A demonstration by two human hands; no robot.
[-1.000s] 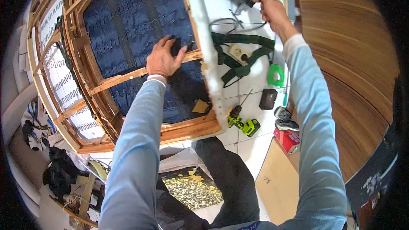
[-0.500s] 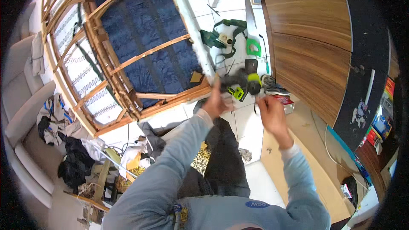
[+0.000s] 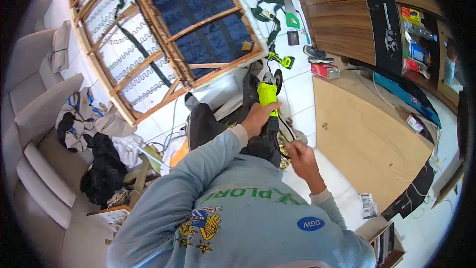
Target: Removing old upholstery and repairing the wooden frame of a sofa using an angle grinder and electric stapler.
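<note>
A yellow-green angle grinder [image 3: 267, 94] with a black rear handle is in my left hand [image 3: 259, 118], which wraps round its body. Its dark disc [image 3: 278, 80] stands at the far right side of the grinder head, pointing away from me. My right hand [image 3: 303, 161] is closed beside the handle, fingers pinched on the black power cord [image 3: 285, 126], which loops between the hand and the tool. The grip itself is partly hidden. Beyond the grinder, a green and black cordless drill [image 3: 281, 60] lies on the white tiles near the wooden frame's corner.
A wooden sofa frame [image 3: 213, 72] with springs and dark blue cloth lies ahead left. A handsaw [image 3: 290, 7] is at the far side. To my right are a tan board [image 3: 367, 139], a red box [image 3: 326, 71] and shoes [image 3: 317, 54]. Clothes [image 3: 101, 168] pile up left.
The grinder has come nearer to my body and now points its head away from me. Both hands have drawn back, and my view has shifted, showing more of my shirt.
</note>
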